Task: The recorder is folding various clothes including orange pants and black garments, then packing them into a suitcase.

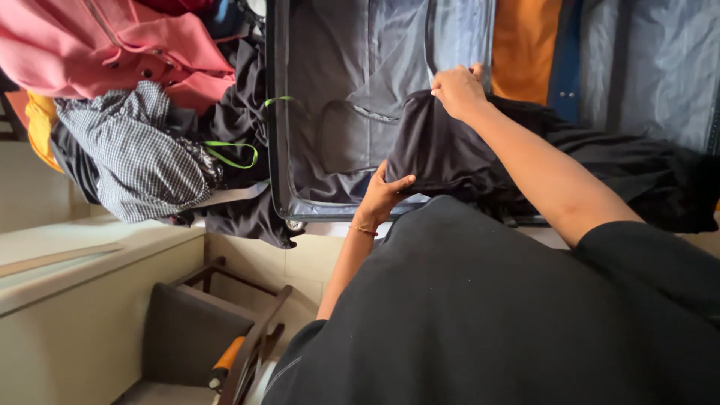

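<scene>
Both my hands hold a folded black garment (442, 154) over an open grey suitcase (352, 97). My left hand (381, 196) grips the garment's near lower corner; a thin gold bracelet sits on that wrist. My right hand (457, 90) pinches its far upper edge. More black cloth (637, 176) trails off to the right across the suitcase. An orange garment (525, 45) lies inside the suitcase beyond my right hand.
A heap of clothes lies left of the suitcase: a pink garment (97, 45), a black-and-white checked one (135, 150), black ones with green straps (232, 154). A dark wooden chair (202, 330) and a cream ledge (75, 255) stand below.
</scene>
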